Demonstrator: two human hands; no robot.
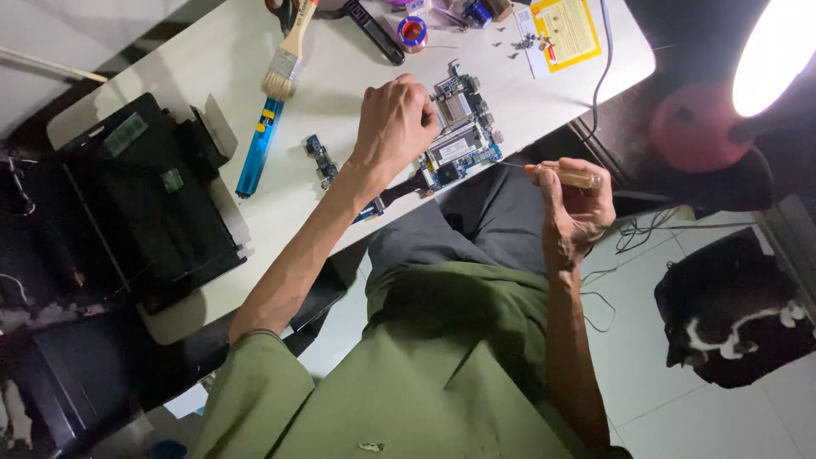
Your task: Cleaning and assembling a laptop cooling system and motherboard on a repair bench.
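L hand (395,119) is curled, fingertips pressed on the top-left part of the blue circuit board (459,140); it looks like a pinch on something small but I can't tell what, if anything, is held. R hand (578,208) is closed round a small screwdriver (565,176) w/ amber handle, thin shaft pointing toward the board, tip just short of its right edge.

Board sits at the desk (357,59) near edge, right above the person's lap, between both hands.

Risks, as I judge them:
- Board close to the rim; a push from L hand or a pry w/ the driver could slide it off into the lap.
- Driver tip could skid across components if it slips.
- Loose screws (520,41) lie well beyond the board, by the yellow sheet (565,30); a sleeve sweep could scatter them.
- Small blue board piece (321,160) left of L wrist, near forearm path, easy to knock.

Room: open desk surface left of L hand up to the blue pen-like tool (257,149) and brush (287,55). Black laptop shell (144,195) further left blocks that side. R hand hangs off the desk edge, free air around it; cable (605,59) runs down beyond it. Lamp (773,55) far right.
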